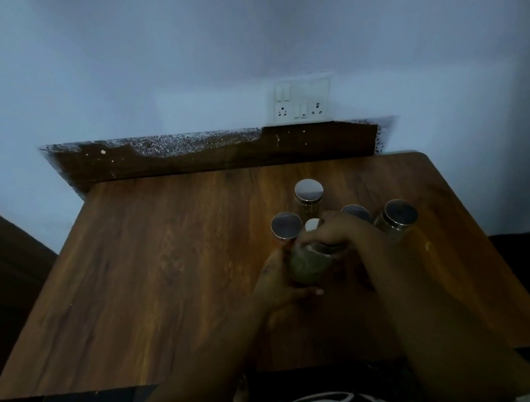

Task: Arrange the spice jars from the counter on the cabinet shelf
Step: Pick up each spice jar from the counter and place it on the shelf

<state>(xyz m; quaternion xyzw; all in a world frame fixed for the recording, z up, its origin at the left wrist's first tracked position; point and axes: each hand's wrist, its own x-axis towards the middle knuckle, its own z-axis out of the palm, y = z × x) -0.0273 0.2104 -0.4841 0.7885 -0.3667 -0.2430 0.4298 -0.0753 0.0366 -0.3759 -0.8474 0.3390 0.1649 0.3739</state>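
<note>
— Right, where's the jar?

— Near jar (309,264), front of the cluster on the wooden counter (175,265). Both hands on it. Left hand (279,286) wrapped round the glass body from the left, thumb across the front low down. Right hand (347,236) closed over the lid from above, fingers draped past the rim. Can't tell whether it's lifted or resting on the wood; the base is hidden.

— Others?

— Four more upright behind it: back jar (308,192), left jar (286,225), right jar (400,215), and one half-hidden behind the right hand (356,211). All with shiny flat lids. The left jar stands just beside the near jar.

— How will it handle?

— My guess: rigid glass, smooth, slippery if palms are damp, breakable if dropped. Greenish contents, looks fairly full, so moderate weight for its size. Lid may be loose, so I wouldn't carry by the lid alone.

— Best hold?

— Round the body, mid-height, as the left hand has it. Lid hand only steadies. Watch the neighbours when lifting clear. No shelf in view.
</note>
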